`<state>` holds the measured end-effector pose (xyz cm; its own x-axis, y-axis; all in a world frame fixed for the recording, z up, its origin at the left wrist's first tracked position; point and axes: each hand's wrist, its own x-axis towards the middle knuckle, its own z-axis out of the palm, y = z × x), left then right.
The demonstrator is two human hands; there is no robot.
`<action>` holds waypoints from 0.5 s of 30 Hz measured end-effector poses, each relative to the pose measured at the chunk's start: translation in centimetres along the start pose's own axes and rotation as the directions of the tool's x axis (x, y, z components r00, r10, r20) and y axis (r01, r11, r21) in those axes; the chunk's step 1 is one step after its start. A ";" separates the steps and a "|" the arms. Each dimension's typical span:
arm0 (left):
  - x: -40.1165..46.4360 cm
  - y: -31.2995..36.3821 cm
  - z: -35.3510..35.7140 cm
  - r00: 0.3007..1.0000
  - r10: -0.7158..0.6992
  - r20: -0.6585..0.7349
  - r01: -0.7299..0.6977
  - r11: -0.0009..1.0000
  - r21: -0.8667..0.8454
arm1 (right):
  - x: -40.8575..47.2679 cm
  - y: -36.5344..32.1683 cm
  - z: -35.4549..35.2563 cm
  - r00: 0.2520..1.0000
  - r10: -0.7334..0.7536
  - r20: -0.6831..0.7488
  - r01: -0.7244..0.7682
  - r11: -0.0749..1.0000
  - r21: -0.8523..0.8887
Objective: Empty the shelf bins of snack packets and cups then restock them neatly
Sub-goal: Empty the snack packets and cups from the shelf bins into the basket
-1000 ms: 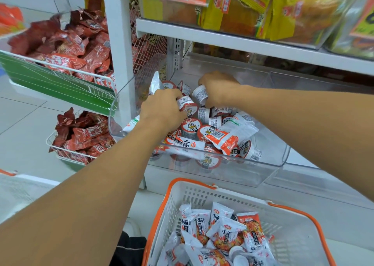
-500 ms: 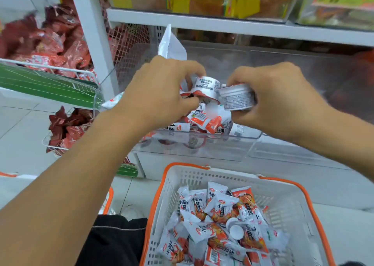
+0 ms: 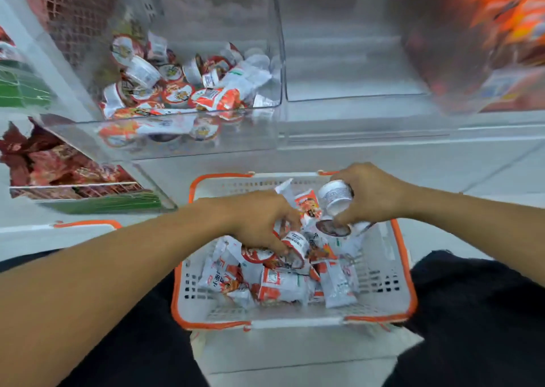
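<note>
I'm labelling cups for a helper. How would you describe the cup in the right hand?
Find the white basket with orange rim. Above its far right corner the right hand grips a small white cup, lying sideways. Unlike the other cups, it is held clear above the packets.

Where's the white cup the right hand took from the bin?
In the head view, the white cup is gripped in the right hand, above the far right corner of the orange-rimmed basket, just right of the left hand.

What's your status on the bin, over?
Left hand holds a cup low in the basket; right hand grips another cup above it. Clear bin not yet empty. Nothing blocking.
</note>
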<state>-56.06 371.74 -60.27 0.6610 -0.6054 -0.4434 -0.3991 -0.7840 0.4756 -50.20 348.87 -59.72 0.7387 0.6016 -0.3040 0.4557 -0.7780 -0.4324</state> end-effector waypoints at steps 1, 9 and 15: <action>0.9 -1.0 1.4 0.997 -0.051 0.060 0.049 0.998 0.027 | 0.7 1.0 1.7 0.997 0.063 0.047 -0.063 0.998 -0.003; 0.3 -1.1 -1.2 0.958 -0.174 0.230 0.169 0.985 0.039 | 2.3 2.6 7.6 0.915 0.315 0.250 -0.392 0.838 0.380; -11.2 -2.4 -14.4 0.706 -0.296 -0.643 0.102 0.942 -0.321 | 1.0 -10.5 -5.7 0.954 -0.182 -0.236 0.273 0.854 0.443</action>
<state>-53.34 382.40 -45.48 0.9936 -0.1072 0.0351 -0.1044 -0.7556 0.6467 -51.40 356.56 -50.63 0.7395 0.6731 -0.0107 0.3704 -0.4200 -0.8285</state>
